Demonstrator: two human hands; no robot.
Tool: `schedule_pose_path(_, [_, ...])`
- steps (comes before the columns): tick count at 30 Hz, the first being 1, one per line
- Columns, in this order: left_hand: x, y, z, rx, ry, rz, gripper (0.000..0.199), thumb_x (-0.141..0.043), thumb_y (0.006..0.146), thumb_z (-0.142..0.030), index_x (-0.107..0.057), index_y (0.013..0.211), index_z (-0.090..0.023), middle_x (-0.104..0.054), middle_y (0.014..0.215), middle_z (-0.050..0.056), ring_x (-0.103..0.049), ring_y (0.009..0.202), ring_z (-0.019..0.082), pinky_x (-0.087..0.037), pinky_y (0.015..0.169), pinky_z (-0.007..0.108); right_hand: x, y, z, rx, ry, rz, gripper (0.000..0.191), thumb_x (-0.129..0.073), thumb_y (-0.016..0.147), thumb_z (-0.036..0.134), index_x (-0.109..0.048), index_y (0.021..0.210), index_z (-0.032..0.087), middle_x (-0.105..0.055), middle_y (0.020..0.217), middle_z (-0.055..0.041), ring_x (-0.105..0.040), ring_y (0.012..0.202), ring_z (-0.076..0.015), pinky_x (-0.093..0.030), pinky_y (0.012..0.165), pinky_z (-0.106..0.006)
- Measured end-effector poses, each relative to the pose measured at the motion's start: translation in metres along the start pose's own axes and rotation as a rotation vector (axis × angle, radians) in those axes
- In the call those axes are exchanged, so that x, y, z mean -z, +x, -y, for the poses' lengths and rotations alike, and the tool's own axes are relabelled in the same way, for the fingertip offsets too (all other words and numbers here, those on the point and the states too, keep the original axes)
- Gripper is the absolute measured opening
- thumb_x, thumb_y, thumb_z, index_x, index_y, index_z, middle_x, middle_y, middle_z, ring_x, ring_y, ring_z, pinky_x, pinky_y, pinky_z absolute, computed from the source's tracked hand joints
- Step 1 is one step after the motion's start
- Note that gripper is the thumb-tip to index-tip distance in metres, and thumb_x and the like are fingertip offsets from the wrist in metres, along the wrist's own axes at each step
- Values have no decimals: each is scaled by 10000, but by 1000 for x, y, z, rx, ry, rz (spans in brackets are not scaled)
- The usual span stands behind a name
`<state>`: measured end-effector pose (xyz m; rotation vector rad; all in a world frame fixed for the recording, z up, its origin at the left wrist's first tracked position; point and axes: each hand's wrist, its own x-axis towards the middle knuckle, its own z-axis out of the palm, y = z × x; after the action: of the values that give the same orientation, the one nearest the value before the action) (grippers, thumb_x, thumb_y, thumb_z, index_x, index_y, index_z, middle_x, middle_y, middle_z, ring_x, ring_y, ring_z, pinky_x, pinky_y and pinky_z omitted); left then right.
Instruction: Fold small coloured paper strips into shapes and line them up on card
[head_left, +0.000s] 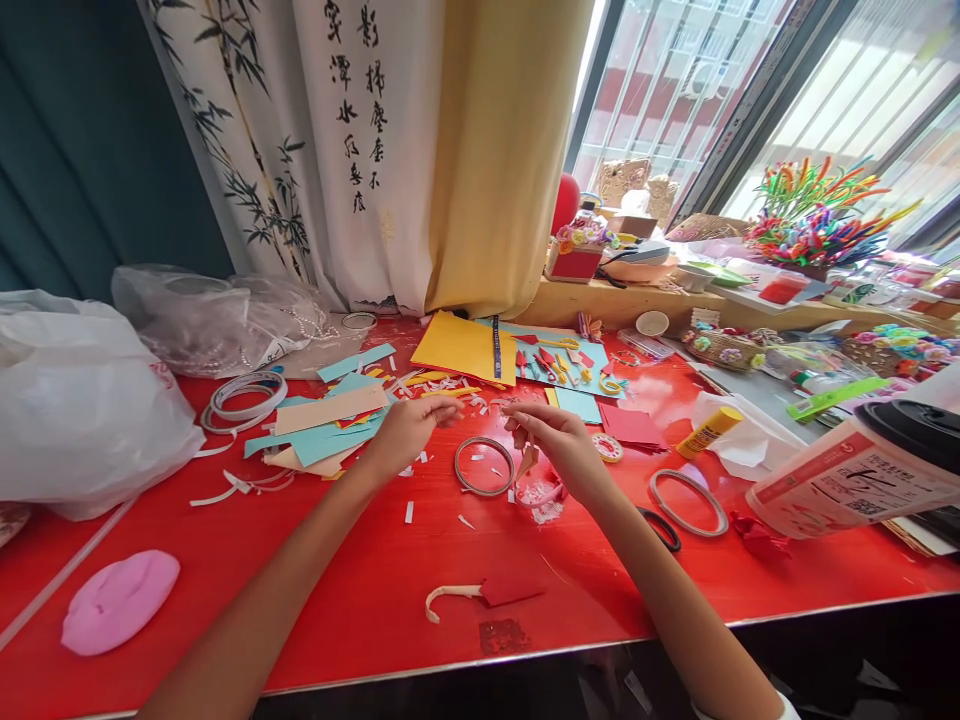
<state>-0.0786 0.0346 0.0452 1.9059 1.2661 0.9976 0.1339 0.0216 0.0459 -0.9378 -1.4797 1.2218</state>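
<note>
Fingertips of both hands are pinched on what is probably a thin tape strip stretched between left hand (409,428) and right hand (559,445) above the red surface (360,590), where slack could let it stick to itself.

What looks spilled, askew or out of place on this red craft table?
Small white paper scraps lie scattered over the red table, thickest around the hands. A white takeaway cup with a black lid lies on its side at the right edge, with no spill visible.
</note>
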Motion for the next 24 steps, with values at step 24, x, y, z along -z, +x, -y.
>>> schedule_pose_path(24, [5, 2, 17, 62, 675, -223, 286, -368, 841, -450, -481, 703, -226, -477, 510, -14, -433, 488, 160, -178, 494, 259, 7, -7, 11, 180, -6, -87, 201, -535, 807, 298, -659, 948, 227, -553, 691, -10, -460, 515, -83, -356, 404, -211])
